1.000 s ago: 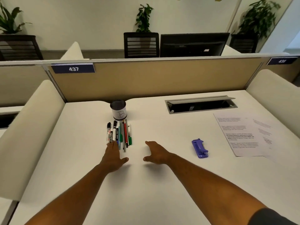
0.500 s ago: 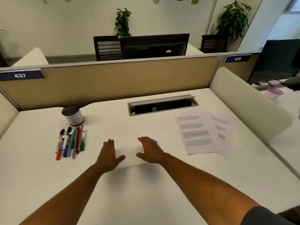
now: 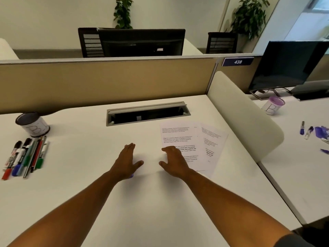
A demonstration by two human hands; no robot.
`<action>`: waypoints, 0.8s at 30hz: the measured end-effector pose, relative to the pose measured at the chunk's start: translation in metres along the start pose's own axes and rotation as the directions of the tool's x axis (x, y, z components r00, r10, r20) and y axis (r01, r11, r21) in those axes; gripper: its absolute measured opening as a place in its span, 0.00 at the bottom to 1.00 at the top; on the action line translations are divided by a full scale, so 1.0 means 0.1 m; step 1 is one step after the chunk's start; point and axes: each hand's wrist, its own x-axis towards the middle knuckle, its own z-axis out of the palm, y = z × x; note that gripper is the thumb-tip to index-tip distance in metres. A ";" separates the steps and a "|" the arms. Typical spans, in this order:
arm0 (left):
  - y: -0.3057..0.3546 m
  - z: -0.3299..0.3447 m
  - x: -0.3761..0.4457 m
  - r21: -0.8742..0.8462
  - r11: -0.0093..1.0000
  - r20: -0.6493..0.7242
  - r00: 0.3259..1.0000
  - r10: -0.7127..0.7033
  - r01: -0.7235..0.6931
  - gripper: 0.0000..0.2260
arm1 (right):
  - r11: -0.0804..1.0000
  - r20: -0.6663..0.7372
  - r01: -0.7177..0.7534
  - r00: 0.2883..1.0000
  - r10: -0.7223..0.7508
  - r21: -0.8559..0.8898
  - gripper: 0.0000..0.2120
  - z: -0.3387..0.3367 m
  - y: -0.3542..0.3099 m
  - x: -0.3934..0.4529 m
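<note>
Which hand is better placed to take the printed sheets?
Right. The right hand lies over the left edge of the printed sheets; the left hand is apart from them, over the desk.

Our left hand (image 3: 125,162) is hiding a purple thing (image 3: 131,175); we are seeing only a sliver at five o'clock.

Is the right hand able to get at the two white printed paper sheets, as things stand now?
Probably yes. The right hand, fingers spread, is over the near left edge of the white printed paper sheets, and nothing lies on them or stands between.
</note>
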 end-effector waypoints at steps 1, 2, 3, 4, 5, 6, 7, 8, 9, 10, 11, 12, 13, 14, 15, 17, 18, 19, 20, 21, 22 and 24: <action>0.06 0.06 0.06 0.010 1.000 0.005 1.000 0.008 -0.008 0.37 | 1.000 -0.026 -0.025 0.999 0.025 0.004 0.30 -0.05 0.09 0.00; 0.11 0.12 0.12 0.011 1.000 0.003 1.000 0.009 -0.009 0.37 | 0.999 -0.048 -0.050 0.998 0.050 -0.003 0.30 -0.09 0.17 0.00; 0.17 0.18 0.18 0.005 1.000 0.004 1.000 0.005 -0.005 0.37 | 0.997 -0.064 -0.080 0.995 0.079 -0.014 0.29 -0.13 0.27 -0.01; 0.22 0.25 0.24 -0.001 1.000 0.011 1.000 0.003 -0.003 0.37 | 0.993 -0.081 -0.116 0.990 0.113 -0.027 0.29 -0.17 0.36 -0.01; 0.27 0.31 0.30 -0.001 1.000 0.026 1.000 0.010 -0.010 0.37 | 0.987 -0.103 -0.154 0.984 0.148 -0.044 0.28 -0.21 0.46 0.00; 0.31 0.38 0.35 0.002 1.000 0.043 0.999 0.023 -0.023 0.37 | 0.978 -0.134 -0.197 0.973 0.187 -0.064 0.27 -0.24 0.55 0.01; 0.35 0.44 0.38 0.000 0.999 0.057 0.998 0.039 -0.039 0.36 | 0.965 -0.176 -0.251 0.956 0.233 -0.083 0.27 -0.28 0.63 0.01; 0.38 0.49 0.41 -0.009 0.998 0.069 0.996 0.056 -0.055 0.35 | 0.944 -0.223 -0.316 0.931 0.289 -0.095 0.27 -0.31 0.72 0.04; 0.41 0.54 0.44 -0.015 0.997 0.083 0.993 0.078 -0.077 0.34 | 0.916 -0.265 -0.389 0.897 0.353 -0.095 0.28 -0.34 0.79 0.07; 0.43 0.60 0.47 -0.007 0.994 0.100 0.989 0.109 -0.109 0.33 | 0.883 -0.290 -0.461 0.859 0.421 -0.085 0.30 -0.37 0.85 0.10; 0.44 0.65 0.50 0.020 0.988 0.122 0.982 0.147 -0.150 0.33 | 0.847 -0.293 -0.526 0.823 0.487 -0.068 0.33 -0.39 0.91 0.13; 0.45 0.70 0.51 0.057 0.981 0.146 0.973 0.177 -0.187 0.33 | 0.812 -0.278 -0.581 0.790 0.547 -0.052 0.37 -0.40 0.96 0.16; 0.46 0.75 0.54 0.094 0.974 0.169 0.967 0.190 -0.207 0.33 | 0.781 -0.255 -0.623 0.762 0.595 -0.039 0.41 -0.41 1.01 0.19; 0.46 0.79 0.57 0.127 0.969 0.182 0.965 0.187 -0.212 0.33 | 0.760 -0.232 -0.650 0.744 0.627 -0.029 0.45 -0.40 1.06 0.22; 0.46 0.83 0.60 0.152 0.967 0.186 0.967 0.175 -0.204 0.33 | 0.750 -0.210 -0.661 0.737 0.642 -0.025 0.47 -0.39 1.09 0.25; 0.43 0.87 0.65 0.178 0.968 0.167 0.975 0.147 -0.177 0.34 | 0.765 -0.189 -0.640 0.761 0.621 -0.066 0.50 -0.32 1.13 0.26; 0.42 0.88 0.67 0.177 0.971 0.151 0.979 0.135 -0.161 0.35 | 0.784 -0.191 -0.612 0.786 0.589 -0.102 0.51 -0.27 1.14 0.26; 0.40 0.89 0.68 0.162 0.976 0.137 0.983 0.122 -0.143 0.35 | 0.806 -0.194 -0.578 0.812 0.551 -0.127 0.51 -0.23 1.14 0.25; 0.39 0.90 0.68 0.137 0.983 0.130 0.986 0.108 -0.125 0.37 | 0.828 -0.193 -0.542 0.836 0.515 -0.140 0.52 -0.19 1.14 0.24; 0.37 0.90 0.68 0.110 0.988 0.129 0.987 0.098 -0.112 0.38 | 0.849 -0.187 -0.508 0.857 0.480 -0.147 0.52 -0.15 1.14 0.23; 0.36 0.90 0.67 0.087 0.990 0.128 0.987 0.095 -0.107 0.39 | 0.867 -0.180 -0.473 0.877 0.446 -0.156 0.52 -0.13 1.13 0.22; 0.33 0.90 0.64 0.060 0.993 0.112 0.989 0.096 -0.103 0.41 | 0.895 -0.168 -0.409 0.909 0.382 -0.177 0.52 -0.07 1.11 0.17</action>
